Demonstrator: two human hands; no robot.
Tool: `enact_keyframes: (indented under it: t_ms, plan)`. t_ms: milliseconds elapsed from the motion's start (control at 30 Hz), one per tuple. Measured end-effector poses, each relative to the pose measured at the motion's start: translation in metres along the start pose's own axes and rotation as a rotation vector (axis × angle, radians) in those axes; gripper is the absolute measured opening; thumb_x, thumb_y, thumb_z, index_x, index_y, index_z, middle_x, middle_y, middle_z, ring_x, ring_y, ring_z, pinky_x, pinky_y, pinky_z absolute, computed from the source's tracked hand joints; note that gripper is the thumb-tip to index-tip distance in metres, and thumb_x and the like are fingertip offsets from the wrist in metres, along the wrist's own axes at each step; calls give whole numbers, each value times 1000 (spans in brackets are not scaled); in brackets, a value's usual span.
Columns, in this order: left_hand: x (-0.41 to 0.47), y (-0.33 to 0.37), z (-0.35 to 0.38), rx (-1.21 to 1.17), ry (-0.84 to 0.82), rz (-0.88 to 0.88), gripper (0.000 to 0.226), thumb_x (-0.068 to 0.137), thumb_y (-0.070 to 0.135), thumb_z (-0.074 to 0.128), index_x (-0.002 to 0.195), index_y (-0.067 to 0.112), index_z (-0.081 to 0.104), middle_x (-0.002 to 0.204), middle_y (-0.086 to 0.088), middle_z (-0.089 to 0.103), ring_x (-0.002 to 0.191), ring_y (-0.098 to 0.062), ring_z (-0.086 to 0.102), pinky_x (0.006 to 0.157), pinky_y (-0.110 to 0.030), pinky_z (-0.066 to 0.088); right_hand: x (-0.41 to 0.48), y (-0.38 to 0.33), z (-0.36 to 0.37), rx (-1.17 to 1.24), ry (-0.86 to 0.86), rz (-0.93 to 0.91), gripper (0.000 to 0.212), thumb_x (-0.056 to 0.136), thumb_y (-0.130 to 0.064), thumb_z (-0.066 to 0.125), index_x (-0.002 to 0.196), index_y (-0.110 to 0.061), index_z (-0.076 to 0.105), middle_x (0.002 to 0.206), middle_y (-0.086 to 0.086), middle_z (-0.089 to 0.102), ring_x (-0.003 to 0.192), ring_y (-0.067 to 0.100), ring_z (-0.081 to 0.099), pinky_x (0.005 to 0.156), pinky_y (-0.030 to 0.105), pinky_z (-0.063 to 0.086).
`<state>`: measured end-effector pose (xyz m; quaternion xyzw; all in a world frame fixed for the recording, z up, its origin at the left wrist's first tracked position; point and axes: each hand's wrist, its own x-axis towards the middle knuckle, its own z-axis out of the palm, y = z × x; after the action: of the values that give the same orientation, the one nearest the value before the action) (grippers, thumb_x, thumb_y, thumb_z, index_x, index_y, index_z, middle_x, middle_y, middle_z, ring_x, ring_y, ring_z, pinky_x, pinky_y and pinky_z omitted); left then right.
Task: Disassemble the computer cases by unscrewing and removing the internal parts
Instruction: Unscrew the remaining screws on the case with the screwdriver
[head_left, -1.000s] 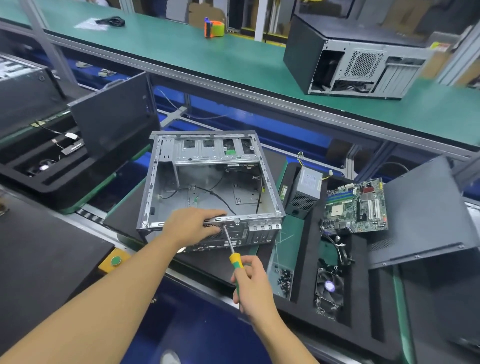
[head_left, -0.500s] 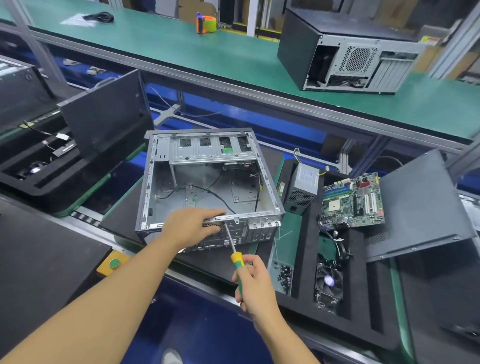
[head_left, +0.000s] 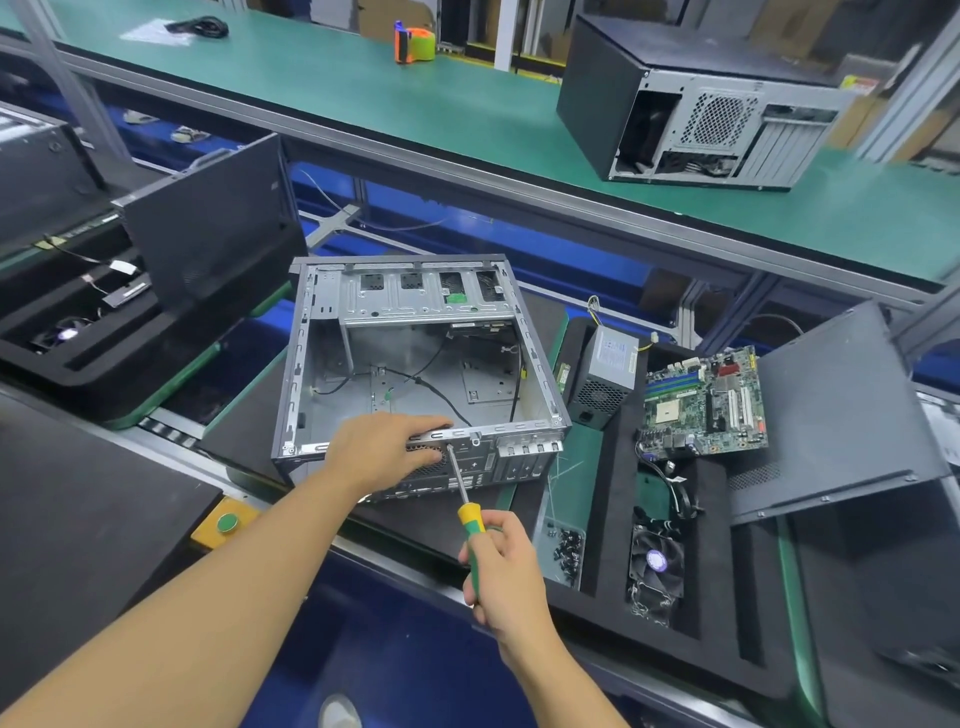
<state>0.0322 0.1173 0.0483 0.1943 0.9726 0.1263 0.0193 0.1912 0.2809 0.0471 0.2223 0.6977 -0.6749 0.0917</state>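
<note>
The left hand (head_left: 383, 451) lies on the near rim of the open computer case (head_left: 415, 364), fingers (head_left: 431, 457) curled over its edge. The case sits on a black foam tray (head_left: 613, 519). The right hand (head_left: 506, 566) has fingers wrapped around a yellow-green screwdriver (head_left: 470, 519), tip against the case's rear panel. Right of it lie a power supply (head_left: 608, 374) and motherboard (head_left: 704, 402).

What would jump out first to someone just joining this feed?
Dead centre sits the open computer case, stripped nearly bare, a few black cables left inside. The left hand steadies its near rim while the right hand holds a yellow-and-green screwdriver, tip at the rear panel. Removed parts lie to the right: a power supply, a green motherboard and a cooling fan.
</note>
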Motion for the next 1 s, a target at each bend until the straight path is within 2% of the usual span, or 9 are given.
enact_keyframes:
  t_ms: [200, 300, 367, 500, 667, 733, 833, 933, 1000]
  plan:
    - [-1, 0, 1, 6, 1, -10, 50, 89, 70, 52, 137, 61, 42, 112, 18, 70, 104, -15, 65, 64, -26, 40, 4, 3, -1, 63, -13, 50, 9, 101, -20, 50, 108, -20, 56, 77, -1, 60, 46, 17, 41, 38, 22, 26]
    - [-1, 0, 2, 18, 2, -6, 50, 89, 70, 51, 137, 61, 42, 110, 17, 70, 102, -16, 65, 63, -26, 41, 5, 4, 6, 479, -64, 253, 15, 98, -10, 47, 108, -8, 58, 73, 6, 61, 45, 16, 41, 36, 20, 24]
    - [-1, -2, 2, 13, 14, -10, 50, 89, 70, 52, 137, 59, 43, 110, 16, 71, 103, -16, 65, 66, -27, 43, 4, 6, 12, 749, -174, 416, 23, 94, -15, 51, 107, -1, 63, 74, 11, 60, 45, 16, 42, 33, 20, 26]
    - [-1, -3, 4, 0, 35, -11, 47, 88, 68, 55, 132, 52, 51, 107, 14, 72, 100, -15, 66, 67, -28, 43, 12, 12, 9, 1010, -374, 524, 28, 81, -19, 59, 94, 5, 66, 73, 10, 53, 42, 15, 40, 29, 19, 25]
    - [2, -2, 6, -10, 31, -13, 41, 87, 66, 58, 124, 50, 55, 102, 16, 72, 97, -14, 66, 64, -27, 40, 17, 20, 6, 1264, -511, 606, 22, 86, -15, 53, 92, 4, 60, 63, 6, 41, 36, 18, 40, 32, 14, 22]
    - [1, -2, 9, -3, 42, -4, 42, 87, 66, 58, 125, 49, 56, 101, 14, 72, 95, -15, 66, 63, -28, 40, 18, 20, 5, 1218, -502, 580, 22, 87, -16, 53, 93, 4, 59, 63, 6, 41, 37, 18, 40, 31, 15, 23]
    - [1, -1, 10, -9, 53, 6, 42, 87, 66, 58, 125, 48, 56, 100, 13, 73, 94, -17, 67, 62, -28, 38, 18, 17, 0, 946, -425, 476, 20, 92, -18, 53, 95, 0, 62, 67, 5, 45, 42, 15, 41, 30, 18, 27]
    - [1, 0, 10, -14, 38, -1, 41, 88, 65, 58, 125, 49, 56, 100, 13, 72, 95, -17, 67, 62, -28, 38, 16, 11, -6, 488, -254, 281, 19, 101, -15, 51, 92, -3, 64, 68, 6, 52, 47, 17, 45, 36, 20, 31]
    - [0, 1, 9, -10, 21, -23, 42, 88, 66, 57, 126, 49, 54, 102, 14, 72, 97, -18, 66, 65, -28, 43, 14, 6, -5, 133, -114, 137, 19, 98, -18, 55, 83, -8, 62, 65, 4, 54, 47, 18, 46, 39, 23, 32]
